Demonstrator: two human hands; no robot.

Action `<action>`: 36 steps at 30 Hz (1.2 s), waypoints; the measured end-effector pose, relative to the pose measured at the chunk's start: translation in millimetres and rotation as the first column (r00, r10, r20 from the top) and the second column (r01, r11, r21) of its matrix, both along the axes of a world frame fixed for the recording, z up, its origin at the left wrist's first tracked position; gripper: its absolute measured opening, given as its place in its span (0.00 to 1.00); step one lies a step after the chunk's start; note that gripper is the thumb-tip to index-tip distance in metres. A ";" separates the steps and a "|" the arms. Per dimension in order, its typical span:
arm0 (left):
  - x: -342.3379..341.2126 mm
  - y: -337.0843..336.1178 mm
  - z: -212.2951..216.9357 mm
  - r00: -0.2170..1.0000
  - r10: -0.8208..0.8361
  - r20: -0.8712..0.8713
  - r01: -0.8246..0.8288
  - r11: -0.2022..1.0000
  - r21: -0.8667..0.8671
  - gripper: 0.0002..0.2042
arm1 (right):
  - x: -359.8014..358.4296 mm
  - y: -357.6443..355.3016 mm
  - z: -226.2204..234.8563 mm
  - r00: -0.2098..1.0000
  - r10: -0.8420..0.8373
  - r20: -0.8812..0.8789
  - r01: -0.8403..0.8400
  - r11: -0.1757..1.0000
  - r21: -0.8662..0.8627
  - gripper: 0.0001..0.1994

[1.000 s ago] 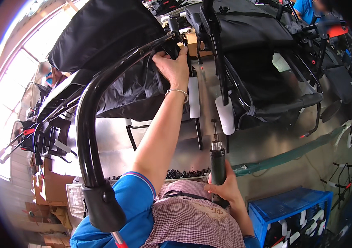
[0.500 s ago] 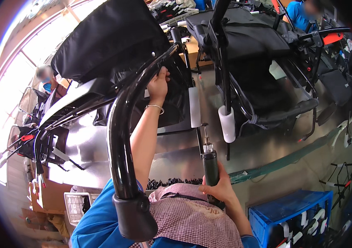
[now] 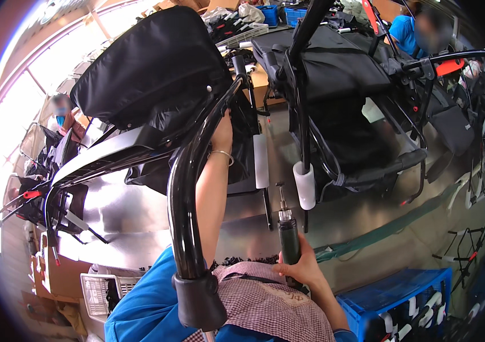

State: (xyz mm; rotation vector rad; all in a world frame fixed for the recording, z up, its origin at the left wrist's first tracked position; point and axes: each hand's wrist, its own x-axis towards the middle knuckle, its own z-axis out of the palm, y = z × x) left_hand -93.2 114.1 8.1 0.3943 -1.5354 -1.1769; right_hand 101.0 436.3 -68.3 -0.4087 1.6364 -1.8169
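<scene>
- The right hand (image 3: 305, 268) was wrapped around the dark grip of a powered screwdriver (image 3: 288, 236), holding it upright with its bit pointing up, low and to the right of the curved black frame tube (image 3: 188, 188).
- The screwdriver's bit tip stood just below and left of a white foam sleeve (image 3: 305, 185) on a neighbouring frame leg, not touching it.
- The left hand (image 3: 222, 134) reached up behind the black frame tube, where the tube met the black fabric seat (image 3: 151, 68); the tube hid its fingers, so whether it gripped anything cannot be told. A thin bangle sat on that wrist.
- The frame tube ran from the seat down to a black end cap (image 3: 199, 302), just in front of the person's checked apron.
- A second white sleeve (image 3: 261, 161) hung right of the tube, between it and the screwdriver.
- A second black stroller (image 3: 345, 85) stood on the shiny metal table (image 3: 134, 211), right of the tube.
- A blue crate (image 3: 390, 290) lay far right and below the tube's end cap.
</scene>
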 end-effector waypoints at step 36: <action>-33.8 59.4 -12.1 0.964 0.125 -0.233 -0.097 0.987 0.129 0.10 | -18.4 39.4 -1.1 0.999 0.018 -0.034 -0.014 0.994 0.106 0.46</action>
